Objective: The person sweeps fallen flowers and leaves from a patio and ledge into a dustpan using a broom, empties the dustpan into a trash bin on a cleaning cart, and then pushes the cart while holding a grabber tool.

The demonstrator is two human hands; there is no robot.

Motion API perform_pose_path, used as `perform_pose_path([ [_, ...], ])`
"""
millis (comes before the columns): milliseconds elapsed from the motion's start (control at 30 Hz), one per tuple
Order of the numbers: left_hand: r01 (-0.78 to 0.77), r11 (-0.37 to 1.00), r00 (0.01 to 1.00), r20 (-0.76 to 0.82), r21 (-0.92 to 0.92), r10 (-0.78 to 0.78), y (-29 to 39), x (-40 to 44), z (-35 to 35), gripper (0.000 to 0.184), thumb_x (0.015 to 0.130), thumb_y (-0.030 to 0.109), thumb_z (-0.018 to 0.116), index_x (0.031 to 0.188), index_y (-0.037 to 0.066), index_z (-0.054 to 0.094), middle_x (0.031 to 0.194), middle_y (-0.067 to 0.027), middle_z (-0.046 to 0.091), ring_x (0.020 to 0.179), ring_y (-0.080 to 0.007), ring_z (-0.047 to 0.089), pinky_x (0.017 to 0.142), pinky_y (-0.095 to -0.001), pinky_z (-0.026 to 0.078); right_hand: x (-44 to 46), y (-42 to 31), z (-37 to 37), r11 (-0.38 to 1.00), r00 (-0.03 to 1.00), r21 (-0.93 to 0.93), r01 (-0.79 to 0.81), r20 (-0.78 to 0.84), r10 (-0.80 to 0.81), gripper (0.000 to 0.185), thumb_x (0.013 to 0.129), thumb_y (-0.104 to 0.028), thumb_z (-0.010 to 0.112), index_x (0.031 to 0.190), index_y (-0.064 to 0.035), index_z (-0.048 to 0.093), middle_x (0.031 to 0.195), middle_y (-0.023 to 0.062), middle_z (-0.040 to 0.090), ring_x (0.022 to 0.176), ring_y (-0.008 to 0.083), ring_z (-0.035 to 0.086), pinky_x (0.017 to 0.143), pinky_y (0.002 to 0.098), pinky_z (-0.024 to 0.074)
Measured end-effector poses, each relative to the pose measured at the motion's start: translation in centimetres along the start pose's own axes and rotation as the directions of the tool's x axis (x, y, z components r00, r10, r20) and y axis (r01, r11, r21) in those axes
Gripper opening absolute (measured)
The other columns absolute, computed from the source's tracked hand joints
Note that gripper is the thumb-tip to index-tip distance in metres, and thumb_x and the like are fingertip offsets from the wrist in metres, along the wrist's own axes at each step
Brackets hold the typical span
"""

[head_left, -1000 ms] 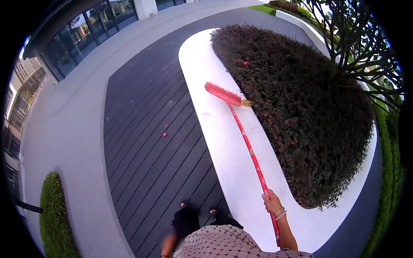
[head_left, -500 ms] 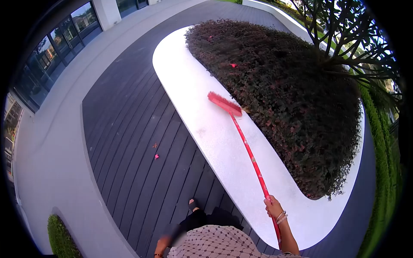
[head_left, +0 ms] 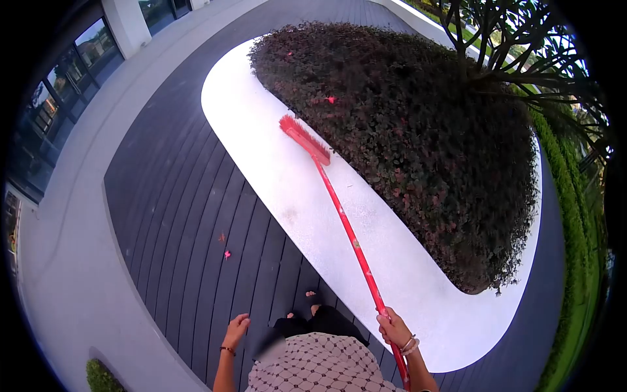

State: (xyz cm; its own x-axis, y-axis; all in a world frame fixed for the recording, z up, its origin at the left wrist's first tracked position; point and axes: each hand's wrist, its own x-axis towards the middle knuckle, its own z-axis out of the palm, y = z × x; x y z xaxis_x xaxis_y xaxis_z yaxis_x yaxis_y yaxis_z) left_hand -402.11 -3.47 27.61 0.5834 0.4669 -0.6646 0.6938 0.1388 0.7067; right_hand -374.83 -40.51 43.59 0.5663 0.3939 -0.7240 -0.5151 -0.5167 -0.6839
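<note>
My right hand (head_left: 394,328) is wrapped round the red handle of a long broom (head_left: 356,245). The broom's red bristled head (head_left: 305,140) rests on the white ledge (head_left: 261,157), close to the hedge side. Beads and a band circle my right wrist. To the left, my left hand (head_left: 236,330) hangs over the dark deck, loosely curled and holding nothing. It touches neither the broom nor the ledge.
A dark reddish hedge (head_left: 398,144) fills the planter inside the ledge, with a branching tree (head_left: 496,78) at its right. Fallen pink petals (head_left: 227,254) lie on the plank deck (head_left: 189,215). Glass doors (head_left: 72,78) stand at upper left, and a small bush (head_left: 102,377) is at lower left.
The broom head has shifted along the ledge, away from me. My left hand has come forward from beside my body. The whole view has shifted slightly.
</note>
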Motion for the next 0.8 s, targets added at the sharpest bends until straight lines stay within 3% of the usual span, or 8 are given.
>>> perform_pose_path([
  [233,-0.008,0.978,0.949,0.306,-0.21,0.073,10.0,1.4,6.1,0.046,0.089,0.03,0.049,0.123,0.0,0.044,0.119,-0.0131,0.051,0.108,-0.0197,0.05,0.09,-0.0293,0.041,3.6,-3.6,4.8,0.839,0.951,-0.449,0.308,0.139,-0.275,0.042,0.086,-0.03,0.051,0.121,-0.0095,0.04,0.063,0.0101,0.056,0.054,0.0214,0.058,0.051,0.0328,0.0443],
  [333,0.014,0.893,0.923,0.349,-0.449,0.161,14.7,1.5,5.3,0.053,0.091,0.036,0.043,0.128,-0.001,0.036,0.125,-0.0172,0.045,0.115,-0.0242,0.046,0.094,-0.0342,0.038,5.8,-7.7,9.1,0.803,0.939,-0.517,0.298,0.309,-0.149,0.043,0.086,-0.03,0.05,0.124,-0.0112,0.038,0.064,0.0141,0.057,0.058,0.0274,0.06,0.055,0.0362,0.0453],
  [500,-0.027,0.439,0.949,0.115,-0.898,0.294,15.8,5.2,-0.3,0.051,0.091,0.036,0.043,0.129,0.004,0.033,0.124,-0.0187,0.044,0.114,-0.0248,0.046,0.095,-0.0377,0.038,11.8,-9.7,19.3,0.605,0.742,-0.508,0.613,0.634,-0.22,0.049,0.085,-0.031,0.05,0.124,-0.0076,0.032,0.068,0.0216,0.058,0.063,0.0399,0.058,0.056,0.0443,0.046],
  [567,-0.111,0.058,0.989,-0.105,-0.992,0.1,15.1,7.0,-3.8,0.042,0.089,0.035,0.047,0.12,0.006,0.043,0.112,-0.0152,0.053,0.106,-0.0239,0.052,0.091,-0.0373,0.042,14.4,-10.6,24.7,0.563,0.67,-0.492,0.664,0.726,-0.155,0.049,0.085,-0.032,0.05,0.124,-0.0082,0.031,0.066,0.021,0.058,0.061,0.0401,0.058,0.055,0.0445,0.0456],
  [600,-0.175,-0.063,0.97,-0.161,-0.983,-0.185,13.9,8.3,-5.7,0.026,0.087,0.031,0.052,0.099,0.008,0.053,0.077,-0.003,0.056,0.074,-0.0139,0.057,0.068,-0.0279,0.049,15.6,-11.2,27.4,0.534,0.602,-0.466,0.706,0.791,-0.106,0.05,0.085,-0.033,0.05,0.124,-0.0088,0.03,0.063,0.0205,0.057,0.059,0.0402,0.057,0.054,0.0448,0.0453],
  [667,-0.223,-0.197,0.972,-0.202,-0.955,-0.122,7.2,12.2,-10.5,0.021,0.086,0.029,0.054,0.077,0.011,0.049,0.053,0.0064,0.036,0.046,-0.0055,0.038,0.044,-0.0204,0.035,19.0,-13.5,33.4,0.542,0.605,-0.541,0.643,0.793,0.073,0.047,0.085,-0.037,0.05,0.122,-0.0095,0.039,0.076,0.0188,0.058,0.068,0.037,0.059,0.06,0.0419,0.0476],
  [733,-0.379,-0.2,0.866,-0.271,-0.904,-0.42,2.8,14.8,-16.5,0.027,0.086,0.027,0.054,0.069,0.013,0.041,0.051,0.0072,0.023,0.041,-0.0046,0.024,0.039,-0.0197,0.022,24.2,-14.3,39.1,0.267,0.452,-0.412,0.871,0.886,-0.105,0.044,0.084,-0.042,0.049,0.114,-0.0098,0.051,0.093,0.0152,0.053,0.082,0.0323,0.058,0.07,0.0388,0.0484],
  [800,-0.529,-0.051,0.698,-0.4,-0.847,-0.594,-6.0,16.2,-23.9,0.029,0.085,0.021,0.056,0.065,0.015,0.036,0.052,0.0067,0.028,0.04,-0.0048,0.027,0.037,-0.0203,0.025,30.9,-14.9,44.8,0.237,0.522,-0.495,0.836,0.85,-0.066,0.043,0.085,-0.044,0.047,0.11,-0.0106,0.055,0.1,0.0121,0.048,0.088,0.0301,0.057,0.075,0.0385,0.0475],
])
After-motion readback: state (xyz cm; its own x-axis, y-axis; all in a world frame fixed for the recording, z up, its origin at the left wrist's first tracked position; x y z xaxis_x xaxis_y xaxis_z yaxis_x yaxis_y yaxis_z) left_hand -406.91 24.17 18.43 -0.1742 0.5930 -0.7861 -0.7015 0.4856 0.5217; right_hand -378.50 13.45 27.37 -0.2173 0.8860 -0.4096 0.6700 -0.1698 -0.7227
